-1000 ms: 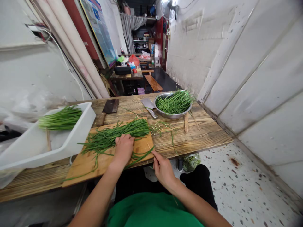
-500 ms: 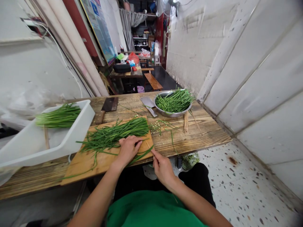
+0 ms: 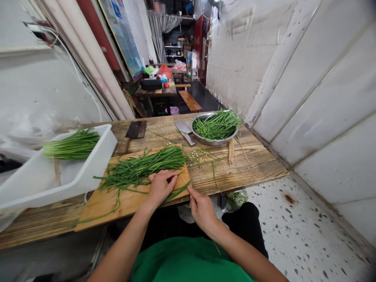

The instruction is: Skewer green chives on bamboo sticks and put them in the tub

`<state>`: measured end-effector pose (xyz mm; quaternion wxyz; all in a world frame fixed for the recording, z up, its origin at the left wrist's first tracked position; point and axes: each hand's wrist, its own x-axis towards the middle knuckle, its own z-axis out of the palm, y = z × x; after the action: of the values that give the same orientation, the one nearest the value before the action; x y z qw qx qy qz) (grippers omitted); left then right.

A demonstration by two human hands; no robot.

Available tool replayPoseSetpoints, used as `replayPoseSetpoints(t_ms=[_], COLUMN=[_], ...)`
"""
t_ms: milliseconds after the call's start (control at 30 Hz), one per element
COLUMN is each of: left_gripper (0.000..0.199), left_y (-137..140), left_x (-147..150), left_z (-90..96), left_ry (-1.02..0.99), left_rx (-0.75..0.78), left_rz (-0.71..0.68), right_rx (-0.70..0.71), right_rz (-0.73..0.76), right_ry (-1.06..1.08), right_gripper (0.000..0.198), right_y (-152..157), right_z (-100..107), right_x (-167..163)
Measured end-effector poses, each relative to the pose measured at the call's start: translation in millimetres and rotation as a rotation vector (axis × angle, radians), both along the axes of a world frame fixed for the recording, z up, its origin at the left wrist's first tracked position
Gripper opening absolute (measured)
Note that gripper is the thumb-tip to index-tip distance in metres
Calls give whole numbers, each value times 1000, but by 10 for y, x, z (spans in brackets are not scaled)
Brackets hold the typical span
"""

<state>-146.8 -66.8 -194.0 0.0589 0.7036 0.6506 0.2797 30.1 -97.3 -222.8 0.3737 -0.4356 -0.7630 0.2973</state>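
My left hand (image 3: pixel 161 187) rests on the front right of a wooden cutting board (image 3: pixel 101 203), bent over a few green chives (image 3: pixel 180 191) and holding them down; its fingertips are partly hidden. Closed in a pinch just off the board's right edge, my right hand (image 3: pixel 202 207) grips a thin bamboo skewer (image 3: pixel 184 180). The skewer's tip points up and left over the board, close to the held chives. Its rear end shows below my right wrist. Behind my left hand, a thick pile of chives (image 3: pixel 147 164) stretches across the board.
A steel bowl (image 3: pixel 216 141) heaped with chives stands at the back right, beside a cleaver (image 3: pixel 185 131). Bamboo skewers (image 3: pixel 231 152) and scattered trimmings lie near it. At left is a white tray (image 3: pixel 101 156) with another chive bundle; a dark blade (image 3: pixel 136 129) lies behind the board.
My left hand has shifted slightly, its fingers now more bent beside the thumb. The right hand and skewer stay in nearly the same place.
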Motion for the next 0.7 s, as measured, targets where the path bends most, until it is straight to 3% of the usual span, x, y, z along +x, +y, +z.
replayPoseSetpoints(t_ms=[433,700], left_gripper=[24,24], left_y=[-11,-8], left_x=[-40,-53], left_z=[-59,-46], left_ry=[4,30], left_rx=[9,-9], left_rz=[-28,-31], right_rx=[4,15], right_rz=[-1,-17], right_ry=[-9,14], right_gripper=[42,40], right_y=[-4,-10], right_z=[13,-99], right_x=[-10,-21])
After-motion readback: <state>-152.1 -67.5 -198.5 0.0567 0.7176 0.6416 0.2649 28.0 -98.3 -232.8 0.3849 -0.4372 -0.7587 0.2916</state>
